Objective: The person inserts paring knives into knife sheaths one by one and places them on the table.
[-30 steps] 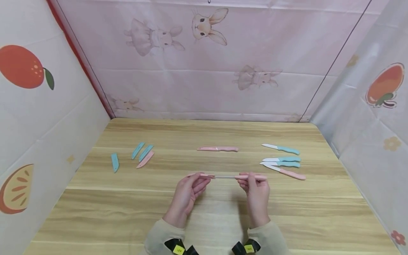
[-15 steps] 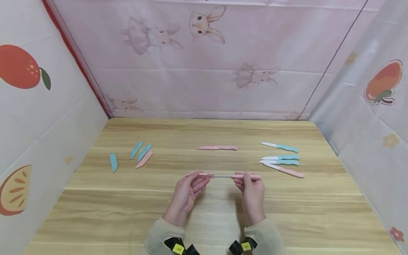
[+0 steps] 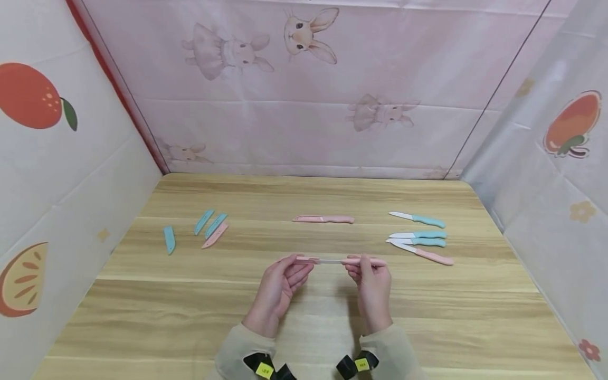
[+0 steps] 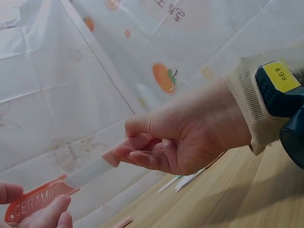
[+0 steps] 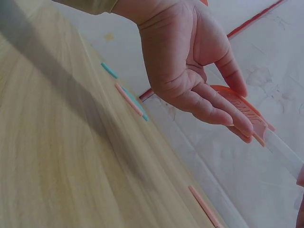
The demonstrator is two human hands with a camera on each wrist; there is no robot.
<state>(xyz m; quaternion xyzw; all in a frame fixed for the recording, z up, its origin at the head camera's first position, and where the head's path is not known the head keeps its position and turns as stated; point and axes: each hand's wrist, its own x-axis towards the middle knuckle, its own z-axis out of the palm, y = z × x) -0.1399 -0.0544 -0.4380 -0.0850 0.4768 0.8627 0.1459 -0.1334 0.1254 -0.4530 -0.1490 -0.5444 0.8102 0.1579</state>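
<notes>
Now that the right hand [image 3: 375, 293] has edged left over the past second, less bare white blade [image 3: 330, 262] shows between its pink handle [image 3: 363, 262] and the pink sheath [image 3: 306, 260], so the blade appears to sit deeper inside, though only partly covered. Both pieces are held above the wooden table [image 3: 190, 316], nearer the person than a sheathed pink knife [image 3: 323, 219]. The left hand [image 3: 277, 290] pinches the sheath between thumb and fairly straight fingers; the right grips the handle with thumb and curled fingers.
</notes>
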